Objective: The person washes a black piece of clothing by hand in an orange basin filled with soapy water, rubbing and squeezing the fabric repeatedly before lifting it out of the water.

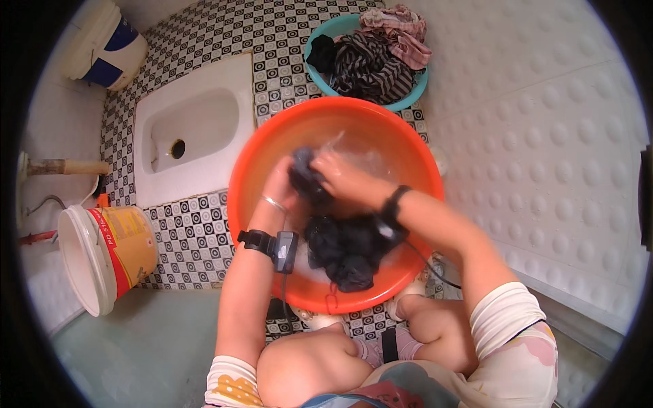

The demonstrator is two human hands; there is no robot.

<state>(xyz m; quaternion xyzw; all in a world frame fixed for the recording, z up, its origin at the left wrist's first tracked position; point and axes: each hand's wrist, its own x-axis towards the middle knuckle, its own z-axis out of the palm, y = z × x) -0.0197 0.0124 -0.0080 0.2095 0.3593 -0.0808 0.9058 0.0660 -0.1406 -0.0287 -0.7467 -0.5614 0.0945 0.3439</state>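
Note:
A large orange plastic basin (245, 153) with water in it stands in front of me. Over its middle, my left hand (283, 183) grips one side of a dark wet cloth (309, 181). My right hand (339, 176) has hold of the same cloth from the other side, its fingers close to the left ones. Both hands are somewhat blurred. Nearer to me in the basin lies a bunched black garment (347, 250), partly wet. My right wrist is just above its right end.
Behind the basin, a turquoise basin (312, 76) holds striped, pink and black clothes. A white squat toilet (194, 127) is set in the tiled floor on the left. A yellow-and-red bucket (127, 250) and a white-and-blue bucket (109, 46) stand further left. A bumpy white wall (541, 127) borders the right.

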